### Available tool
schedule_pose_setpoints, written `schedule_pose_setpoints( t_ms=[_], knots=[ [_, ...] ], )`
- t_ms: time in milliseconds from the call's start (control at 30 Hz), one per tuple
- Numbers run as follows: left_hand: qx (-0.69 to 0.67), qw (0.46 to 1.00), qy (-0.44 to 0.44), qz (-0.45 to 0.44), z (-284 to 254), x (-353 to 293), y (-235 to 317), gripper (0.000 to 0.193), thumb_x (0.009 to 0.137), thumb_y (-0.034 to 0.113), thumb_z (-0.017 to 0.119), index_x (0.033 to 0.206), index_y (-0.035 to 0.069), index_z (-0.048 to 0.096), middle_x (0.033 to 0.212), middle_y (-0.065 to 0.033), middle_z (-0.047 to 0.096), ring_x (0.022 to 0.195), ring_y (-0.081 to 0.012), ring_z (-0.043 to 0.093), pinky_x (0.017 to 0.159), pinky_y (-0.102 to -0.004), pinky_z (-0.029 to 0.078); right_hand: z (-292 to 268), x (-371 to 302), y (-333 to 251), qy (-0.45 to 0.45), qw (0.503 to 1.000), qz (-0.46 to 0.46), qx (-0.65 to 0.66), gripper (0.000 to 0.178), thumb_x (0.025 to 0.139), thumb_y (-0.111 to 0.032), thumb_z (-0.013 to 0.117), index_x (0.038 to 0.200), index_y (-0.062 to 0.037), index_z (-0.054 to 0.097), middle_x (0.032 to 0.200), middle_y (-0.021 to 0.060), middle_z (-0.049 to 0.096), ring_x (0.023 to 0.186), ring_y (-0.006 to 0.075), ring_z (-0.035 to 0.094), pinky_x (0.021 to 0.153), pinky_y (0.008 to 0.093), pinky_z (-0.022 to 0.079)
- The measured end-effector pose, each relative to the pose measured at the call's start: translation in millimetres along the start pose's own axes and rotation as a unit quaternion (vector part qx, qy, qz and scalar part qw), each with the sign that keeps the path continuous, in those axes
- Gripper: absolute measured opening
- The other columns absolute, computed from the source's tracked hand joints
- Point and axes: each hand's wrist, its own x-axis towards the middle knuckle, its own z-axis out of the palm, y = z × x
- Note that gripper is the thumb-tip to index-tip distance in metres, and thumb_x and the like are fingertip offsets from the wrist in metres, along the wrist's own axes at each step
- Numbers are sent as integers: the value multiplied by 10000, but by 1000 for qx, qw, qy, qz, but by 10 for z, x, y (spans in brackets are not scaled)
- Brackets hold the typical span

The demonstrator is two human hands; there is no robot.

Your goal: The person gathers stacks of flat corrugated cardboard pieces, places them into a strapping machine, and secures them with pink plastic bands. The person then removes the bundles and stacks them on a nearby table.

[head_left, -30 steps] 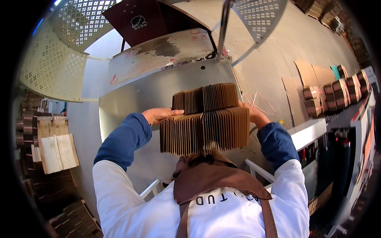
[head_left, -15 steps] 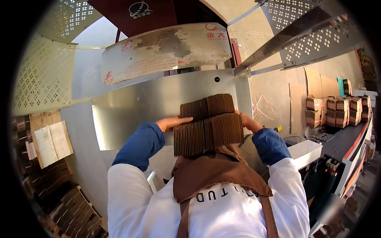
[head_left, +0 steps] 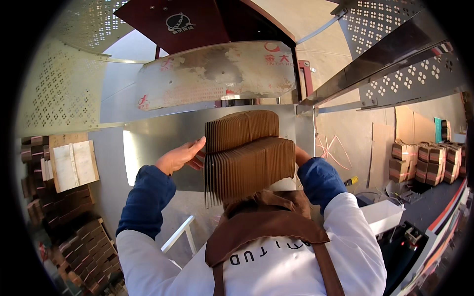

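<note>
A thick stack of folded brown cardboard pieces [head_left: 247, 160] stands on edge at the near part of the metal table [head_left: 168, 121], its ridged folds in two rows. Its left end is fanned out, with loose lower edges hanging down. My left hand [head_left: 182, 156] is at that end, thumb and fingers stretched and apart, the tips by the outermost pieces. Against the right end lies my right hand [head_left: 301, 155]; its fingers are mostly hidden behind the cardboard, which it seems to hold.
Beyond the table is a dark red machine [head_left: 173, 24] with a worn, film-covered panel [head_left: 217, 74]. Perforated guards [head_left: 64, 89] flank it. Strapped cardboard bundles [head_left: 429, 163] sit at the right, near a white tray [head_left: 382, 217]. More cardboard piles [head_left: 86, 256] stand at the lower left.
The stack has shifted left and its left end has spread open. My left thumb has come off its top, and that hand has moved left. My right hand has followed leftward with the stack.
</note>
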Motion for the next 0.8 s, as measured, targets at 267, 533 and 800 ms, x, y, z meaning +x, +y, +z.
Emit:
schedule_pose_setpoints(
  t_ms=[267,533,800],
  knots=[
    [-3,996,9,84,373,228,-63,773,950,400,578,1526,82,173,1086,-105,632,898,-189,642,792,-304,526,-112,-326,789,19,972,226,60,429,949,-343,533,1201,3,546,878,145,682,773,272,641,717,383,515],
    [277,865,321,268,1122,635,157,726,808,416,731,1378,42,483,1054,-105,529,978,-256,539,886,-363,444,-23,-656,949,104,937,316,106,398,955,-335,540,1145,13,573,847,125,677,741,238,630,690,368,512],
    [253,867,323,284,1576,974,360,793,779,451,739,1399,101,391,1527,-235,193,1434,-386,146,1110,-556,169,-121,-1332,1004,233,875,391,164,377,961,-327,546,1088,24,601,816,104,671,710,205,620,662,353,508]
  ],
)
